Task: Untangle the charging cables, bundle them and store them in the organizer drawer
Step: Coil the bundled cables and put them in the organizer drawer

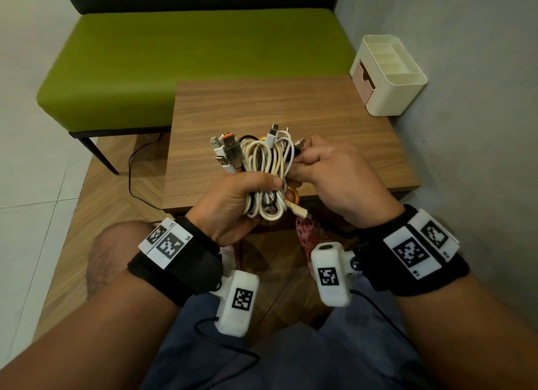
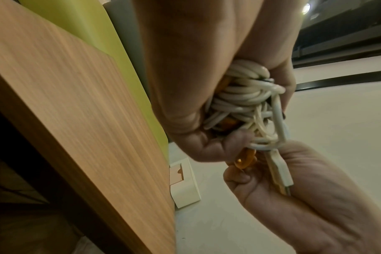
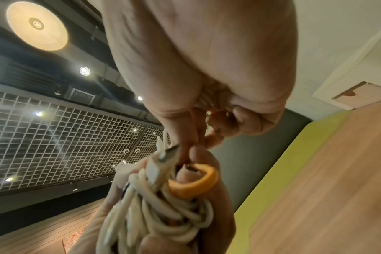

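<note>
The bundle of cables (image 1: 263,171) is held up over the near edge of the wooden bench (image 1: 291,107), w/ plugs sticking up at the top. The left hand (image 1: 233,206) is clenched round the lower half of the bundle, thumb laid across the white loops; the right hand (image 1: 329,168) is pinching strands at the bundle's right side, w/ its other fingers curled in. An orange cable (image 3: 196,183) is looped out between the two hands, and a white plug end (image 2: 281,170) hangs loose below the left grip. The organizer (image 1: 390,75) is stood at the far right corner of the bench, against the wall, well apart from the hands; its pink drawer (image 1: 362,78) looks closed, though that can't be told for sure. The step in hand is judged to be the gathering and tidying of the bundle, approx. mid-task. To be done well: the left grip should be kept firm so the coils aren't let slip, while stray ends, esp. the hanging plug and the orange loop, are tucked in by the right. Strands shouldn't be yanked, as knots could be tightened. The bundle should be kept compact enough for the drawer, which will need a free hand to be pulled open.
</note>
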